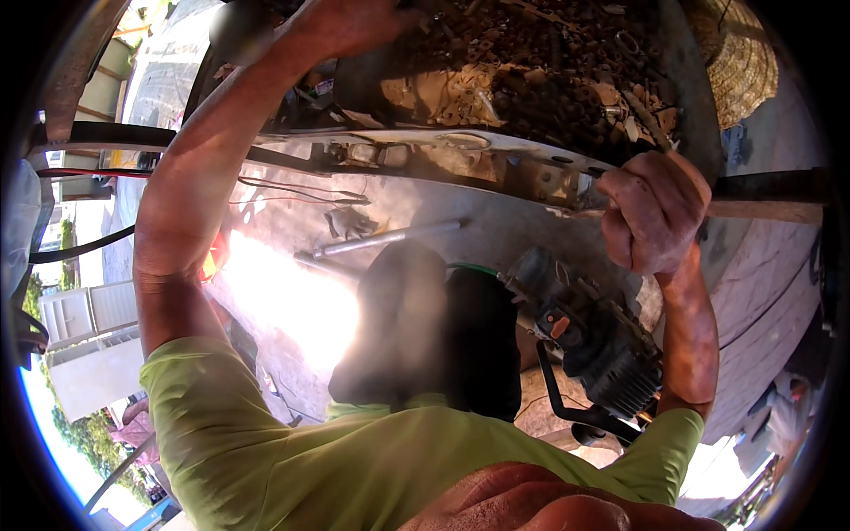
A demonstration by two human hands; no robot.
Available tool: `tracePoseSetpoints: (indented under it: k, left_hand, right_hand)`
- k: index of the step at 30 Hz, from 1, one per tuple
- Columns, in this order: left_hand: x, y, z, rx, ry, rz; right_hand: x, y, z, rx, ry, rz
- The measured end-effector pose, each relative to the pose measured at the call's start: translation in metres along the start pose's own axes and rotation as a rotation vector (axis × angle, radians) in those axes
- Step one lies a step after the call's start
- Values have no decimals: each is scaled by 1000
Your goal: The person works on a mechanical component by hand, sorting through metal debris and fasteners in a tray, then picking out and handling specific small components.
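A heap of small, rusty metal parts (531,62) fills the top of the picture, with washers, bolts and flat bits among them. My left hand (354,26) reaches over the heap's left side; its fingers are dark and blurred near the upper edge. My right hand (657,212) is closed in a fist at the right end of a pale metal rail (425,140) with holes in it. A thin, stick-like piece (649,121) rises from the heap just above that fist. Whether the fist grips it is hidden by the fingers.
Below the rail, a black finned engine (611,354) stands near my right forearm. A metal tube (390,239) lies on the ground beside strong sun glare. Thin wires (301,190) hang at left. A woven straw item (735,66) is at upper right.
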State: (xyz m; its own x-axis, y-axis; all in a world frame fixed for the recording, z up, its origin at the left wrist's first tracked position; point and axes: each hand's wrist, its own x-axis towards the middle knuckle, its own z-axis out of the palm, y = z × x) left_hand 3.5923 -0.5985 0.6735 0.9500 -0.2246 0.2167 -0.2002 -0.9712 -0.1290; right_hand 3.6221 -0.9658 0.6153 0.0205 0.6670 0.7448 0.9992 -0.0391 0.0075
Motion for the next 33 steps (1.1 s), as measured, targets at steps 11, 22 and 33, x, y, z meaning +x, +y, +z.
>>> tracePoseSetpoints:
  k: [11, 22, 33]
  left_hand:
    - [-3, 38, -1, -413, -164, 294]
    - [40, 32, 19, -98, -110, 277]
    - [46, -16, 54, -93, 283, 351]
  right_hand:
    - [-2, 0, 2, 1, -10, 6]
    - [-1, 0, 0, -14, -1, 3]
    - [-1, -2, 0, -5, 10, 13]
